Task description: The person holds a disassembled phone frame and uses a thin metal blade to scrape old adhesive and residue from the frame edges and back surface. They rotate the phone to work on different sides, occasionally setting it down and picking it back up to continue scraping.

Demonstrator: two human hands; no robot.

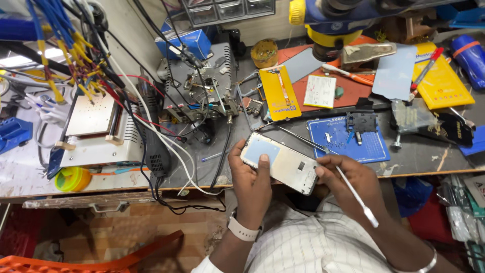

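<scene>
1. My left hand (251, 184) is closed around the phone frame (281, 163), thumb pressed flat on its pale inner face and fingers wrapped underneath. The frame is off the bench (424, 156), tilted, just past the front edge and above my lap.

2. My right hand (353, 184) pinches a thin white-handled tool (356, 196) like a pen, fingers shut on the shaft; its metal tip (303, 141) reaches out over the frame's upper right end.

3. Risk: only one hand carries the frame, and nothing lies beneath it. If the tool pushes too hard, I judge it could twist out of my grip and drop towards the floor.

4. Risk: the tip is fine and sharp, so a slip could scratch the inner face or jab my left thumb.

5. Risk: loose cables (166, 136) trail off the front edge near my left wrist and could snag it.

6. Containers: a round yellow tub (264, 52) stands near the back edge, contents too small to tell; a drawer cabinet (230, 9) sits behind, contents unclear.
</scene>
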